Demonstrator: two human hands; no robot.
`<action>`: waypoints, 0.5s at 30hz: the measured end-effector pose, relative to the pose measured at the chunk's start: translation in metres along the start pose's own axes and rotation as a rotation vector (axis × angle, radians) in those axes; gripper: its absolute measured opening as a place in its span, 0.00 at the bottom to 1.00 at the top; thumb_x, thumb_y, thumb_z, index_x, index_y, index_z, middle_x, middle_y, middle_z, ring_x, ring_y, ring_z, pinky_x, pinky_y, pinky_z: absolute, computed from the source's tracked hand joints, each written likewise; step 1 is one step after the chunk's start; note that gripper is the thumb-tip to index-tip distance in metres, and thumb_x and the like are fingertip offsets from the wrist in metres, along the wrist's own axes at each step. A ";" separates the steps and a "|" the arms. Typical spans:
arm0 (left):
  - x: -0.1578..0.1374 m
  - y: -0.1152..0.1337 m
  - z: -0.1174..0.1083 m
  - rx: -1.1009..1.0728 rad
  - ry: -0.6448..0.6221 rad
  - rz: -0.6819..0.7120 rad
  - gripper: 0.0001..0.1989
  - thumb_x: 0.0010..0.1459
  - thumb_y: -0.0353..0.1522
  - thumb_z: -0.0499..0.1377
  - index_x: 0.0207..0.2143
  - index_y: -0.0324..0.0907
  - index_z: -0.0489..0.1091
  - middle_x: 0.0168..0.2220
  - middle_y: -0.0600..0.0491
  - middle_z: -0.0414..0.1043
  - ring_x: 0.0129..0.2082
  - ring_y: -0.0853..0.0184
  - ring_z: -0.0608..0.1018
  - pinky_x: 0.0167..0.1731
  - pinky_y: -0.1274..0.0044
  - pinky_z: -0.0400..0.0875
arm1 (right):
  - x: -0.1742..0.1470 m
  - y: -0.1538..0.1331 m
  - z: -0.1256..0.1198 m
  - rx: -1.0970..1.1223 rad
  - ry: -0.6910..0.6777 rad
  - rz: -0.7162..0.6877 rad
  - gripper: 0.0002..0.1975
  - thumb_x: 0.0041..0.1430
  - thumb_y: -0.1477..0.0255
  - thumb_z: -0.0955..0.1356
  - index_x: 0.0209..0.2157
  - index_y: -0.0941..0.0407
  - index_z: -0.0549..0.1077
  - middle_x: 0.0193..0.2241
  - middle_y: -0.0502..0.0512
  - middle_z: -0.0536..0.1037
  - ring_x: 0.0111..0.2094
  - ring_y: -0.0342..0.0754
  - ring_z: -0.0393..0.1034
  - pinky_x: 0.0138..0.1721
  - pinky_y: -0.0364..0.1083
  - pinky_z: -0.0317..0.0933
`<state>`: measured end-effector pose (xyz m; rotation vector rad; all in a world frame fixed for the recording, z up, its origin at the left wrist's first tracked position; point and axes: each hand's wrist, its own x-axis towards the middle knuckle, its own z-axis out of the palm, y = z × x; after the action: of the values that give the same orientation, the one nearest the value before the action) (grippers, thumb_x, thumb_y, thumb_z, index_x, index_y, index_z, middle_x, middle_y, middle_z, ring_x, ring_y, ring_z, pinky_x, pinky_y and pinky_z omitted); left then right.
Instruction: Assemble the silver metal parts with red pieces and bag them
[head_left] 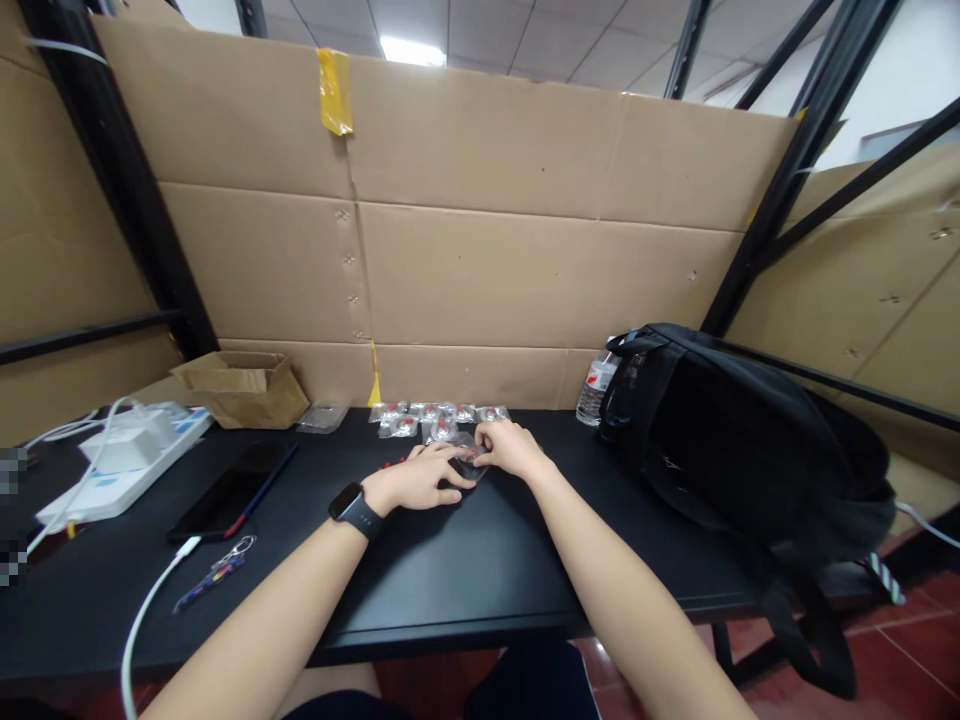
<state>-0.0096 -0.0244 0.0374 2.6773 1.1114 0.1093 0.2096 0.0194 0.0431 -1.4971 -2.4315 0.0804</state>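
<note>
A small clear plastic bag [472, 466] lies on the black table between my hands, and what it contains is too small to make out. My left hand [426, 478], a dark watch on its wrist, rests on the table with fingers stretched and thumb apart, its fingertips at the bag's left side. Bent fingers of my right hand [510, 447] pinch the bag's upper right part. Just beyond the hands lie several clear packets [440, 430] with silvery round pieces and red spots. Small red pieces [394, 464] peek out beside my left hand's knuckles.
A black backpack [750, 450] and a water bottle [595, 390] stand at right. On the left are a paper bag [251, 395], a flat clear packet [322, 417], a phone [236, 490], a keychain [214, 578] and a power strip [135, 465] with cables. Cardboard [480, 270] walls the back.
</note>
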 end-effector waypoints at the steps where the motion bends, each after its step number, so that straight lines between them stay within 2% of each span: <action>1: 0.000 0.001 -0.001 0.008 0.002 -0.003 0.19 0.61 0.37 0.59 0.53 0.66 0.73 0.70 0.60 0.52 0.69 0.45 0.51 0.61 0.45 0.46 | 0.000 -0.002 0.002 -0.013 0.028 0.002 0.16 0.48 0.64 0.78 0.37 0.49 0.74 0.37 0.49 0.78 0.36 0.48 0.72 0.32 0.42 0.56; 4: 0.000 0.001 -0.002 0.023 0.028 -0.012 0.17 0.61 0.35 0.59 0.49 0.65 0.76 0.70 0.61 0.52 0.69 0.44 0.48 0.61 0.43 0.41 | 0.004 -0.011 0.011 -0.055 0.125 0.034 0.14 0.54 0.65 0.76 0.40 0.50 0.73 0.42 0.53 0.77 0.39 0.50 0.72 0.34 0.43 0.57; 6: 0.000 -0.001 -0.003 0.020 0.071 -0.004 0.14 0.60 0.34 0.59 0.45 0.62 0.79 0.69 0.60 0.54 0.69 0.44 0.49 0.61 0.43 0.42 | 0.007 -0.013 0.013 -0.036 0.160 0.037 0.13 0.55 0.65 0.74 0.40 0.51 0.72 0.43 0.55 0.76 0.39 0.50 0.71 0.34 0.44 0.57; 9: -0.001 -0.007 -0.005 0.002 0.204 0.053 0.14 0.57 0.28 0.59 0.39 0.55 0.80 0.63 0.56 0.63 0.66 0.48 0.56 0.62 0.50 0.48 | 0.008 -0.004 0.007 0.143 0.068 -0.142 0.16 0.51 0.66 0.76 0.41 0.53 0.72 0.37 0.52 0.75 0.36 0.47 0.69 0.34 0.42 0.57; 11: -0.001 -0.013 -0.006 -0.025 0.308 0.094 0.21 0.54 0.22 0.55 0.43 0.53 0.77 0.56 0.53 0.69 0.61 0.56 0.64 0.61 0.59 0.55 | 0.007 0.008 0.001 0.334 -0.011 -0.270 0.17 0.52 0.65 0.75 0.42 0.54 0.72 0.33 0.49 0.73 0.31 0.44 0.67 0.33 0.41 0.58; 13: 0.000 -0.018 -0.005 -0.027 0.400 0.080 0.27 0.52 0.18 0.52 0.49 0.51 0.72 0.53 0.52 0.71 0.57 0.59 0.68 0.58 0.64 0.60 | 0.006 0.020 -0.004 0.479 -0.024 -0.267 0.13 0.57 0.68 0.72 0.43 0.56 0.72 0.30 0.48 0.71 0.27 0.41 0.64 0.30 0.40 0.58; 15: 0.002 -0.020 -0.001 0.014 0.462 0.027 0.26 0.52 0.19 0.55 0.51 0.49 0.69 0.53 0.51 0.71 0.56 0.58 0.68 0.56 0.64 0.61 | 0.005 0.028 -0.003 0.515 -0.045 -0.243 0.15 0.50 0.75 0.74 0.41 0.56 0.72 0.32 0.47 0.71 0.25 0.39 0.62 0.29 0.39 0.57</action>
<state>-0.0227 -0.0092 0.0331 2.7531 1.1940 0.7588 0.2328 0.0367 0.0419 -0.9796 -2.3563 0.6389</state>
